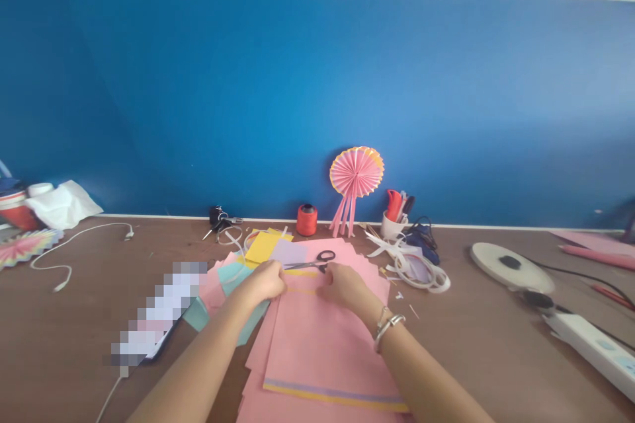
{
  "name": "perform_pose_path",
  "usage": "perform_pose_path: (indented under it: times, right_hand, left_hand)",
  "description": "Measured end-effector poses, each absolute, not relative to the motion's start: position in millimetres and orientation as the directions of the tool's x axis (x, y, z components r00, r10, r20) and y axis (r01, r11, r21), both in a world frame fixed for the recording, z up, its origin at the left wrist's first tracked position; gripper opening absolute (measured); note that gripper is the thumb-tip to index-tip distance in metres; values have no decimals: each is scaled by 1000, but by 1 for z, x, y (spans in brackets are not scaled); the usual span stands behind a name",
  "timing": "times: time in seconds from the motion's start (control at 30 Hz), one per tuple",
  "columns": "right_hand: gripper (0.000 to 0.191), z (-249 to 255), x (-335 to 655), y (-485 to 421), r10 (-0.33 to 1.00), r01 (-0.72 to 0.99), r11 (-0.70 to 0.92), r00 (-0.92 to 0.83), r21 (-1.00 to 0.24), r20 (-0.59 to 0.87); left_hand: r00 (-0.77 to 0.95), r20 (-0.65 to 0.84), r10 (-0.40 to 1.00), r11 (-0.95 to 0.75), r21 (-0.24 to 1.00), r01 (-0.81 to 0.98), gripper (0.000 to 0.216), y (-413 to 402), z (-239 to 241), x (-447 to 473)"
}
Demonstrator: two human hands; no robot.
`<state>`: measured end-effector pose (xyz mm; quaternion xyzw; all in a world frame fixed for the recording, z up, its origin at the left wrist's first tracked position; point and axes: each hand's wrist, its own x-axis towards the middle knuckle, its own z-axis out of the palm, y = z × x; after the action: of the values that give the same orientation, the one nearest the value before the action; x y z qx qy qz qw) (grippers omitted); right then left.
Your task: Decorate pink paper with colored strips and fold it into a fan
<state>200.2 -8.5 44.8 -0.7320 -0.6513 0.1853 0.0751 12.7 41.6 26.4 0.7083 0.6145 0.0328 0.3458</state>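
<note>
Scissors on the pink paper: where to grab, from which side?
Probably the black handle loops, from the right: the scissors look flat, blades pointing left, loops spread at the right end, the nearer one close by the right hand.

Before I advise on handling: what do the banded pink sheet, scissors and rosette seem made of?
Pink sheet: likely matte paper or thin card; it lies flat with crisp edges.
Scissors: blades probably metal, grey and smooth; dark handles perhaps plastic, too small to be sure.
Rosette: apparently paper, with sharp pleats; its finish is unclear.
</note>
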Motion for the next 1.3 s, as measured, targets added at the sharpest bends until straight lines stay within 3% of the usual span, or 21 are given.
perform_pose_path:
  times: [0.2,0.37,0.53,0.7,0.83,0.93,1.07,1.13,1.2,1.3]
  right_hand:
    - [9,23,218,2,965,836,-167,30,-523,-259]
    - [11,23,221,2,973,828,-120,-10,-548,-229]
    - [12,33,223,2,982,834,-78,-31,-547,-188]
    - [17,41,221,0,997,891,-62,78,-450,19]
    - [22,33,219,3,982,921,142,-84,-363,171]
    - [30,21,219,7,949,940,248,-187,-234,255]
    - [40,14,222,9,959,949,252,-218,-192,182]
    - [35,17,223,8,968,962,220,-195,-161,161]
    - [28,22,223,6,974,976,185,-166,-117,155]
    - [21,28,222,4,981,984,157,-145,-80,129]
  left_hand:
    - [262,-425,867,65,616,785,15,42,23,11]
    - [249,-427,869,95,638,764,19,40,29,10]
    - [190,-322,928,50,609,791,23,40,39,6]
    - [180,-293,939,25,581,814,23,41,38,1]
    - [189,-251,949,-14,566,824,21,42,34,-2]
    - [201,-121,972,-100,562,821,21,42,35,0]
    - [295,81,952,-289,557,779,25,37,36,16]
    - [429,163,888,-445,531,721,26,32,34,26]
    - [614,244,751,-652,424,629,27,26,28,34]
    - [722,264,639,-766,297,570,25,20,19,41]
